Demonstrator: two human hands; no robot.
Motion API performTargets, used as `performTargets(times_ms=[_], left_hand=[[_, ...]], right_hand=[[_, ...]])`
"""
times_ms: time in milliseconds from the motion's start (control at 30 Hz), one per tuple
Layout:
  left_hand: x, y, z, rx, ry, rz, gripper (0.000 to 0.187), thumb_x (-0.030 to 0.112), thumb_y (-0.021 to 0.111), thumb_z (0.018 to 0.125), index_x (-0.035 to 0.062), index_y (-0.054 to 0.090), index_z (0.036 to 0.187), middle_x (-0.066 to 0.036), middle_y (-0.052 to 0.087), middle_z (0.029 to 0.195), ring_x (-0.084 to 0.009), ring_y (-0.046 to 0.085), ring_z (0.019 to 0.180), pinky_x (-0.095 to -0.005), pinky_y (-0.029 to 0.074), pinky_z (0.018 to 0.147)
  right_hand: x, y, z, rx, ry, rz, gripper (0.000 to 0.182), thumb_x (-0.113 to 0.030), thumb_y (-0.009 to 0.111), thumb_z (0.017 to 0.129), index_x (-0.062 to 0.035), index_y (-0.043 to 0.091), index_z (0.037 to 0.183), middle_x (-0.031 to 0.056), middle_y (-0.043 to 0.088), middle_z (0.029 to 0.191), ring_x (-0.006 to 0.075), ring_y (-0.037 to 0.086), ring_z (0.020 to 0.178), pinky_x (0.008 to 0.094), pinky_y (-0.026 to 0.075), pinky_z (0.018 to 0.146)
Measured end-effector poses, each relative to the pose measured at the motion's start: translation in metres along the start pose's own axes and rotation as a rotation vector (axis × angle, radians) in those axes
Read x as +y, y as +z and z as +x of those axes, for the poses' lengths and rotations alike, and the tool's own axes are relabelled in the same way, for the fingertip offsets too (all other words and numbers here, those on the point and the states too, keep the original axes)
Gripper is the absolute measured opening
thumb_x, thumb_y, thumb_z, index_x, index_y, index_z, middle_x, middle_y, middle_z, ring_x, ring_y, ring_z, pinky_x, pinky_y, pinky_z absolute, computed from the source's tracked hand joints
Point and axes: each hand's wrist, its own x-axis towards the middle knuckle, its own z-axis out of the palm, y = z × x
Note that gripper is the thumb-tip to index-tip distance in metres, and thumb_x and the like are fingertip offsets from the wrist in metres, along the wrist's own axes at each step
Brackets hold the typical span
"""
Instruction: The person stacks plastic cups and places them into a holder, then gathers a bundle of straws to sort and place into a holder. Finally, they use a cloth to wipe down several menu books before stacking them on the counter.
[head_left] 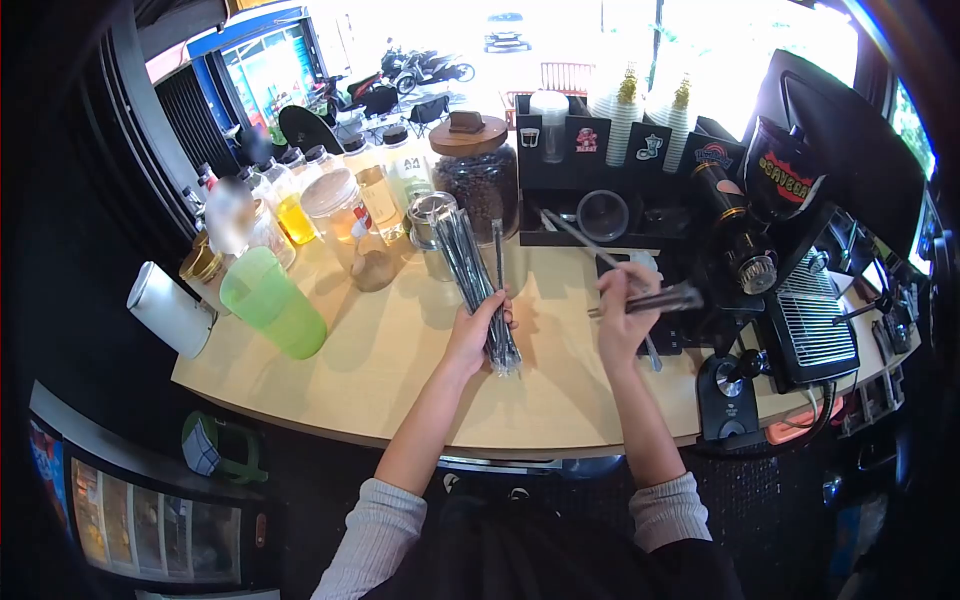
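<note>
Clasping straw bundle (pixel 464 260): left hand (pixel 480 326), fingers clamped below its middle, ends jutting toward 11 and 5 o'clock. Right hand (pixel 622 308), at bundle's 3 o'clock, blurred, fingers clamped on smaller bunch (pixel 668 299).

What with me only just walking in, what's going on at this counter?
Over a pale counter, a person's left hand holds a bundle of thin dark sticks, perhaps wrapped straws. The right hand, apart from the left, grips a smaller dark bunch, too blurred to make out well. Beyond the hands stand a wooden-lidded jar and a black cup holder.
</note>
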Motion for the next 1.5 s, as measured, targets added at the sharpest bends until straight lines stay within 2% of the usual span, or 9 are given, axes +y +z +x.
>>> performTargets(times_ms=[100,133,400,533,600,700,1033,1133,1500], left_hand=[[0.000,0.002,0.000,0.014,-0.010,0.023,0.027,0.020,0.057,0.086,0.0010,0.054,0.104,-0.001,0.055,0.077,-0.0073,0.052,0.062,-0.0241,0.049,0.059],[-0.001,-0.001,0.002,-0.033,-0.030,-0.025,0.027,0.022,0.058,0.086,0.0015,0.055,0.103,-0.001,0.056,0.078,-0.0073,0.053,0.062,-0.0237,0.049,0.058],[0.006,0.000,-0.008,-0.016,-0.017,0.075,0.030,0.028,0.060,0.084,0.0039,0.057,0.101,-0.001,0.060,0.080,-0.0087,0.057,0.063,-0.0233,0.049,0.054],[0.005,-0.001,-0.005,-0.038,0.028,-0.001,0.029,0.028,0.061,0.084,0.0042,0.058,0.099,-0.001,0.059,0.076,-0.0088,0.056,0.061,-0.0221,0.047,0.052],[0.004,0.000,-0.010,-0.047,0.004,0.212,0.028,0.026,0.063,0.082,0.0032,0.060,0.098,0.000,0.060,0.075,-0.0063,0.051,0.060,-0.0222,0.043,0.053],[-0.005,0.010,-0.013,-0.139,0.085,0.320,0.026,0.026,0.064,0.081,0.0031,0.063,0.093,0.000,0.061,0.074,-0.0058,0.051,0.061,-0.0213,0.041,0.055],[-0.009,0.015,-0.015,-0.194,0.108,0.401,0.029,0.023,0.064,0.081,0.0000,0.059,0.099,-0.006,0.062,0.081,-0.0092,0.056,0.065,-0.0235,0.046,0.060],[-0.009,0.014,-0.014,-0.217,0.089,0.403,0.030,0.021,0.063,0.082,-0.0016,0.056,0.101,-0.008,0.062,0.083,-0.0113,0.058,0.066,-0.0247,0.048,0.062],[-0.013,0.015,-0.017,-0.303,0.027,0.346,0.024,0.015,0.064,0.081,-0.0018,0.057,0.096,-0.009,0.061,0.080,-0.0143,0.060,0.066,-0.0262,0.050,0.061]], right_hand=[[0.001,0.004,-0.013,-0.433,-0.400,-0.286,0.030,0.011,0.057,0.069,-0.0026,0.057,0.096,0.0097,0.060,0.077,0.0190,0.059,0.064,0.0269,0.045,0.056],[0.004,0.006,-0.021,-0.582,-0.339,-0.297,0.045,0.012,0.059,0.059,-0.0044,0.059,0.101,0.0107,0.061,0.081,0.0225,0.061,0.069,0.0280,0.048,0.059],[0.001,0.013,-0.041,-0.946,-0.337,-0.475,0.055,0.004,0.065,0.056,-0.0140,0.059,0.108,0.0022,0.052,0.081,0.0182,0.058,0.063,0.0291,0.049,0.051],[0.002,0.016,-0.035,-0.687,-0.193,-0.185,0.039,0.003,0.063,0.069,-0.0055,0.058,0.107,0.0033,0.051,0.075,0.0105,0.051,0.052,0.0231,0.038,0.041],[0.000,0.015,-0.029,-0.404,0.381,0.011,0.028,-0.004,0.060,0.080,0.0007,0.054,0.107,-0.0003,0.047,0.070,0.0033,0.039,0.045,0.0177,0.026,0.037],[0.007,0.010,-0.015,-0.308,0.769,0.363,0.024,-0.013,0.061,0.084,0.0019,0.054,0.102,-0.0035,0.045,0.067,0.0008,0.030,0.041,0.0187,0.020,0.038],[0.020,0.001,-0.010,-0.247,0.764,0.540,0.018,-0.018,0.054,0.088,-0.0044,0.048,0.079,-0.0022,0.042,0.060,0.0023,0.033,0.041,0.0196,0.021,0.036],[0.026,0.011,-0.014,-0.220,0.606,0.526,0.020,-0.022,0.050,0.091,-0.0058,0.045,0.080,-0.0014,0.041,0.059,0.0039,0.034,0.042,0.0196,0.022,0.035],[0.001,0.013,-0.015,-0.393,0.732,0.264,0.018,-0.022,0.055,0.088,-0.0047,0.049,0.090,-0.0049,0.040,0.053,0.0029,0.036,0.039,0.0187,0.026,0.034]])
